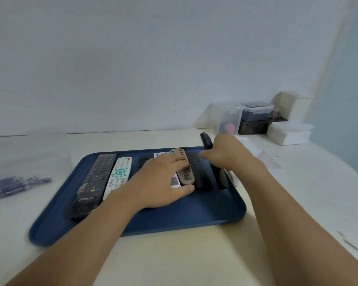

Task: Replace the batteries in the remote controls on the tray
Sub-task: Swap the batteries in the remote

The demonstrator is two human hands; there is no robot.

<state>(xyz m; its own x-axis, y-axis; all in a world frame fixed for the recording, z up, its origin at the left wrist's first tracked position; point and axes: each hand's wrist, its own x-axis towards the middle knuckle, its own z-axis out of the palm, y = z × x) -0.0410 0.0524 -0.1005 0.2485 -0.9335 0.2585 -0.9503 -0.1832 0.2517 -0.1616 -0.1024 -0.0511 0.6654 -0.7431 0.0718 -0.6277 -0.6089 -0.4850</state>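
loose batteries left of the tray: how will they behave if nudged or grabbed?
The batteries look like small cylinders lying on their sides, so a nudge would probably roll them. They seem to sit inside a clear bag, which may contain the rolling. The smooth casings could be slippery to pinch singly.

Dark blue tray (194,215), black remote (93,182) at left, white remote with teal buttons (118,176), purple batteries (15,187), cream table (174,261)

Dim, flat bluish light, soft shadows, motion blur throughout, wide-angle edge distortion
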